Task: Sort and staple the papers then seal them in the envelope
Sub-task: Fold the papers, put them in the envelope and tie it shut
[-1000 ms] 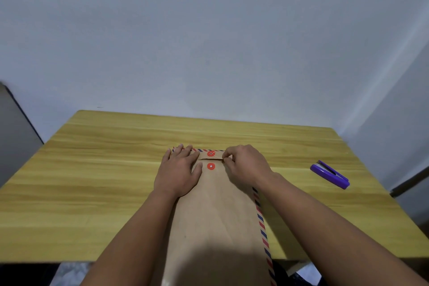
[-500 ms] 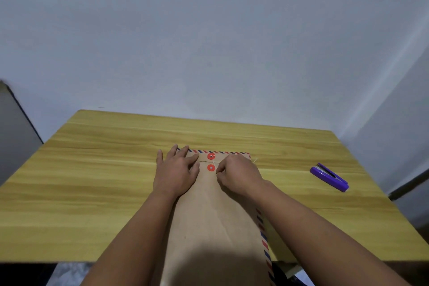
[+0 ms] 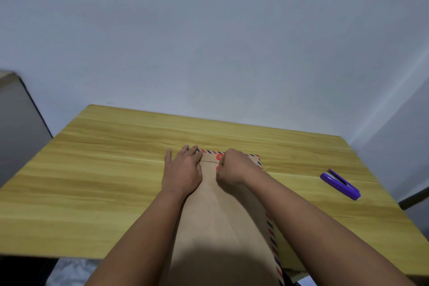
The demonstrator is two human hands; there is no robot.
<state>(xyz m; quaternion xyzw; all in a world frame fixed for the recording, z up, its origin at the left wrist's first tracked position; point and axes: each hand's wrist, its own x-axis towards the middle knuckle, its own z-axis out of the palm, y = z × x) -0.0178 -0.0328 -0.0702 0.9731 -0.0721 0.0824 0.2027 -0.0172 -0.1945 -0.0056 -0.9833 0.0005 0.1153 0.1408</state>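
Observation:
A brown kraft envelope (image 3: 222,211) with a red-and-blue striped border lies lengthwise on the wooden table (image 3: 104,181), its flap folded down at the far end. Two red string-closure discs (image 3: 219,157) sit at the flap, the lower one partly hidden. My left hand (image 3: 183,169) lies flat on the envelope's upper left, fingers straight. My right hand (image 3: 234,167) is curled beside the discs; a thin string end shows at its right, and what its fingers pinch is hidden. No papers are in sight.
A purple stapler (image 3: 340,184) lies on the table to the right, near the right edge. A grey wall rises behind the table. A dark cabinet edge (image 3: 21,127) stands at the far left.
My right hand has slid left along the flap from its right part to the red discs and curled tighter. My left hand has stayed flat on the envelope.

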